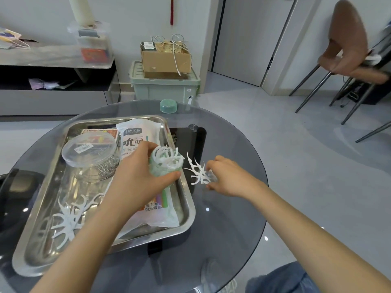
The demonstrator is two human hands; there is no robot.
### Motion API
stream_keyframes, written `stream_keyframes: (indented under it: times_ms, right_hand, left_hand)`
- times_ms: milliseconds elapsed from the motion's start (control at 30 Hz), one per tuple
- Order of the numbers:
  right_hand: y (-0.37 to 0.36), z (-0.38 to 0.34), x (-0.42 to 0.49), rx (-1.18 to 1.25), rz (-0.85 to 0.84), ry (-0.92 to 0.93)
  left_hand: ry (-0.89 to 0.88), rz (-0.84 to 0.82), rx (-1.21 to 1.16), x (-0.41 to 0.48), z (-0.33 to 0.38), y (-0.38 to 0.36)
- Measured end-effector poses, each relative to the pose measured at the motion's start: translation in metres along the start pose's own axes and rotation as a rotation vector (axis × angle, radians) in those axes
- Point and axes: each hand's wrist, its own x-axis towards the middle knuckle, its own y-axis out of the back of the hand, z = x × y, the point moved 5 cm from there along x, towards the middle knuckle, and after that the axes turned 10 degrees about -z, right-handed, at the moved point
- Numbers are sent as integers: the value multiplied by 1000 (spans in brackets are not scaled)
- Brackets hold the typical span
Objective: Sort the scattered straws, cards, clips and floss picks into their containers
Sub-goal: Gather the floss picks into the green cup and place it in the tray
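Note:
My left hand (137, 176) grips a pale green floss pick jar (164, 168), tilted over the steel tray (186, 199), with white picks sticking out of its mouth. My right hand (228, 176) pinches a bunch of white floss picks (197, 171) just right of the jar, above the glass table. More floss picks (67, 218) lie in the tray's near left part. A straw bag (137, 140) lies in the tray under my left hand. A round clear clip box (90, 150) with metal clips beside it stands at the tray's left. A card box (95, 132) lies behind it.
The jar's green lid (168, 106) stands at the far edge of the round glass table (232, 229). A black object (190, 144) lies right of the tray. A dark object (14, 187) sits at the left edge. A chair (349, 49) stands far right.

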Motion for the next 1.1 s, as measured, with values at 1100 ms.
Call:
stream_keyframes:
  times_ms: [1100]
  right_hand:
    - [56,14,-24,1093,172,154]
  left_hand:
    - [32,-41,34,-1,0,-4]
